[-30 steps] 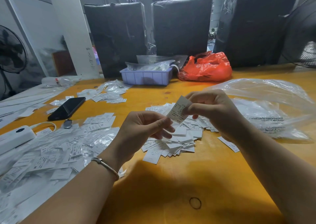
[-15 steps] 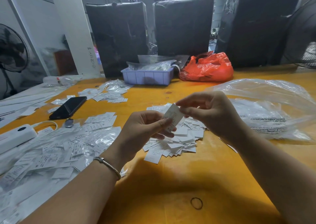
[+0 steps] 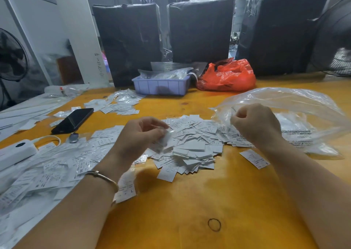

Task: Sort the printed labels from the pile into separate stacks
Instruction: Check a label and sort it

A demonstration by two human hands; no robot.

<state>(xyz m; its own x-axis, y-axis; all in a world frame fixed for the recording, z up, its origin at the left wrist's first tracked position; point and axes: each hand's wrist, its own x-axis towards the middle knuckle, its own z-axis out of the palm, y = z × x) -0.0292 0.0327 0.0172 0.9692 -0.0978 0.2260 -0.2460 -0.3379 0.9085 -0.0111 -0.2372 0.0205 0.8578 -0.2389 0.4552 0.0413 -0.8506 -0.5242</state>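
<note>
Label sorting, well short of complete.
We see the central pile (image 3: 191, 144) still large on the tabletop (image 3: 190, 210); left hand (image 3: 140, 136) pinches a blurred label (image 3: 164, 141), right hand (image 3: 256, 125) is clenched, contents unclear.

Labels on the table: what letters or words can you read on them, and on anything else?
"L": label by the left wrist.
"S": lone label right of the pile.
"XS": label in the left heap.
"ATTENTION", upside down: clear bag.
Fine print on the labels and the pillar handwriting: too blurred to read.

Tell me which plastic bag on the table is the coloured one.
The red bag at the back, beside the lavender tray. The big bag by the right hand is clear and see-through.
</note>
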